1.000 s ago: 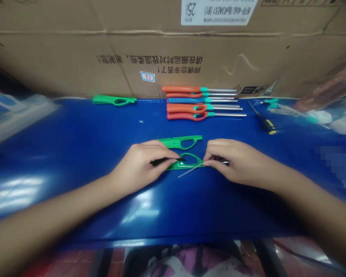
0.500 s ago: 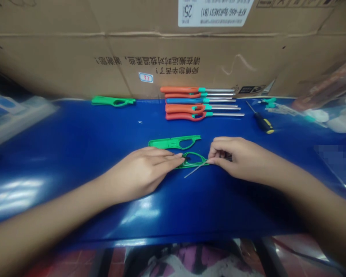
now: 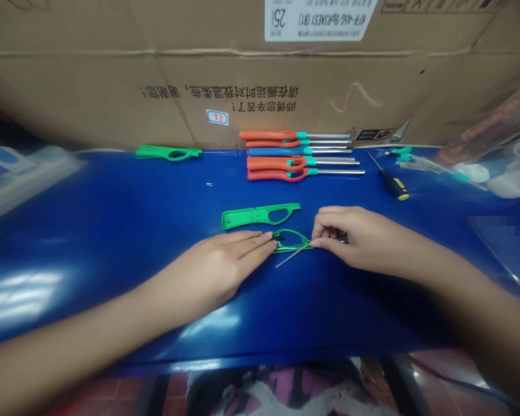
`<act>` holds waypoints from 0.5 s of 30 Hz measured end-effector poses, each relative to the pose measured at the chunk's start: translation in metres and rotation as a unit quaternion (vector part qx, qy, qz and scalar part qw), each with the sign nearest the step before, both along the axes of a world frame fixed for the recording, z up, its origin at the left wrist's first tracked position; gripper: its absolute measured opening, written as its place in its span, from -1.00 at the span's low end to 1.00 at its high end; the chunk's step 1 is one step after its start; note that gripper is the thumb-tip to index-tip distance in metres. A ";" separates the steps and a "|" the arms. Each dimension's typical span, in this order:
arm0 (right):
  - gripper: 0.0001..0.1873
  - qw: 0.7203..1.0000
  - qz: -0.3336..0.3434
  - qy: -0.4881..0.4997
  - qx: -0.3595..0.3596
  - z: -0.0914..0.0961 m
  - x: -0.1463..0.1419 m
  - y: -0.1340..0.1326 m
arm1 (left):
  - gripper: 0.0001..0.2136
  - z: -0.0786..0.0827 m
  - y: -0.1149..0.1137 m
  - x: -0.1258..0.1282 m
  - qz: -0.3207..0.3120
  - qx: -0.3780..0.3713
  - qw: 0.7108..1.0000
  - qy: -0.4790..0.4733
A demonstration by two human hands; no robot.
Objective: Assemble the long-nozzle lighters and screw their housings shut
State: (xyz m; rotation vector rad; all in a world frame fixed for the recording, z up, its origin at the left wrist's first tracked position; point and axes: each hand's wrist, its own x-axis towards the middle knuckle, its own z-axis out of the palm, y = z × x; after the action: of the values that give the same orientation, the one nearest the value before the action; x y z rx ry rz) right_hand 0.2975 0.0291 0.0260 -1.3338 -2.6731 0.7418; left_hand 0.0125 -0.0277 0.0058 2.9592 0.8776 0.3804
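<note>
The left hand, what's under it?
A green shell pokes out from under the left hand, its loop showing. Its other end is covered, so I can't see what's there.

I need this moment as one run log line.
left hand: over green lighter shell half | right hand: pinching at its narrow end | thin rod: slanting from there | second green shell half: on table

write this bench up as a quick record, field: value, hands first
left hand: laid over a looped green shell, covering part of it
right hand: fingertips pinched where that shell's right end meets a thin rod
just beyond: second green shell, inner side up
back row: lighters, orange, red and blue, tubes pointing right
back left: green handle piece
right of row: screwdriver
</note>
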 end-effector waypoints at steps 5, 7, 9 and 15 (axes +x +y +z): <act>-0.91 0.994 0.081 0.072 0.030 0.000 0.007 0.003 | -0.66 -0.007 0.014 -0.004 0.038 -0.085 0.991 -0.094; -0.89 0.988 0.109 0.102 0.039 -0.001 0.005 0.001 | -0.64 -0.008 0.015 -0.002 0.042 -0.097 0.991 -0.083; -0.87 0.986 0.127 0.095 0.044 -0.003 0.000 -0.003 | -0.61 -0.008 0.014 0.000 0.044 -0.107 0.991 -0.069; -0.89 0.984 0.151 0.050 0.080 -0.008 -0.008 -0.009 | -0.58 -0.001 0.010 0.001 0.050 -0.109 0.993 -0.023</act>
State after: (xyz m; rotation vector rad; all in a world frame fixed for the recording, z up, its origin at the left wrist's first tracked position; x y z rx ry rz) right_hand 0.2894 0.0203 0.0176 -0.8429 -2.8146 0.5830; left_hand 0.0132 -0.0174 0.0043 2.7056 0.9944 0.3302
